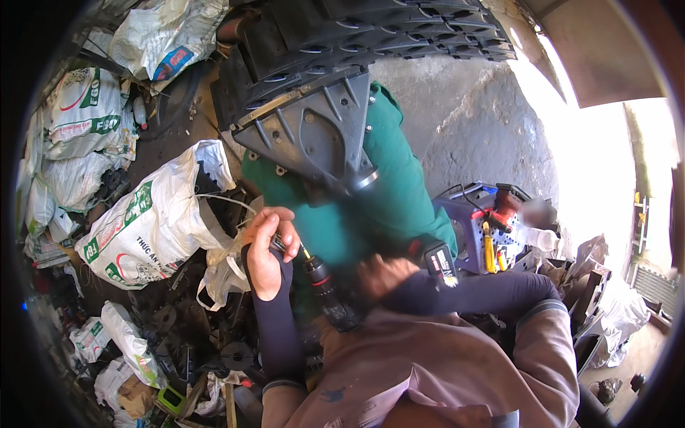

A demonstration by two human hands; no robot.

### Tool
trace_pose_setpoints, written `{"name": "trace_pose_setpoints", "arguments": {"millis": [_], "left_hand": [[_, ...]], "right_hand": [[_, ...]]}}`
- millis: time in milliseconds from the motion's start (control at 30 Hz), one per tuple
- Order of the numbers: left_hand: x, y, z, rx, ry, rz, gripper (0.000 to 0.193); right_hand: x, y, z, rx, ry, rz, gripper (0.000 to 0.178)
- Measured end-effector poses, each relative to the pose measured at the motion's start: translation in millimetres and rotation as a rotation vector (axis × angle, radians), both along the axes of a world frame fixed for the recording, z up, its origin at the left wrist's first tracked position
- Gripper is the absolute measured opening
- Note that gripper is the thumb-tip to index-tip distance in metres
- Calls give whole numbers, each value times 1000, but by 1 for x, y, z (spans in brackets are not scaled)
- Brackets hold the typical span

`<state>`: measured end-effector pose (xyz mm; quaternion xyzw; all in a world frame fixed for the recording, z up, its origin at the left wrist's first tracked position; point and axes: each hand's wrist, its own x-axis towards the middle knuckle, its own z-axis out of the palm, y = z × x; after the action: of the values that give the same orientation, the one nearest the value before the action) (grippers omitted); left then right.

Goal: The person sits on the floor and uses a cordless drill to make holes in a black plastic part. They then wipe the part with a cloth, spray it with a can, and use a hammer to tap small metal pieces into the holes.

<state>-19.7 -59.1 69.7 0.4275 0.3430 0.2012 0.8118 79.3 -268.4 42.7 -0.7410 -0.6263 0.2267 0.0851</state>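
My right hand (387,275), blurred, is wrapped round the handle of a black cordless drill (330,296). Its battery (437,260) sticks out past the hand, and a slim bit at the chuck points up toward my other hand. Beside the bit tip, my left hand (267,250) is closed with its fingers curled; something small may be between them, too small to name. Across my green-trousered knees rests a black moulded plastic part (314,132) with a triangular ribbed end. A few small screws or studs show along its edges.
White printed sacks (153,225) lie to the left, amid dark loose parts on the floor. To my right stands a purple-grey plastic stool (467,235) bearing a red power tool (506,205) and yellow-handled pliers (489,250). Long black slatted pieces (371,32) extend beyond my knees.
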Motion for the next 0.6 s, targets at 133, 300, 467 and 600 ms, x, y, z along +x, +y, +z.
{"name": "trace_pose_setpoints", "arguments": {"millis": [133,300,467,600], "left_hand": [[-2,-5,-9,-56,19,39,33],[-11,-4,-14,-81,20,84,33],[-9,-4,-18,-105,11,62,32],[-8,-4,-18,-111,-8,85,32]], "right_hand": [[14,41,-34,-531,193,-41,25],[-4,34,-44,-431,-219,-112,27],[12,33,-32,-300,149,-325,38],[24,34,-38,-337,267,-399,60]]}}
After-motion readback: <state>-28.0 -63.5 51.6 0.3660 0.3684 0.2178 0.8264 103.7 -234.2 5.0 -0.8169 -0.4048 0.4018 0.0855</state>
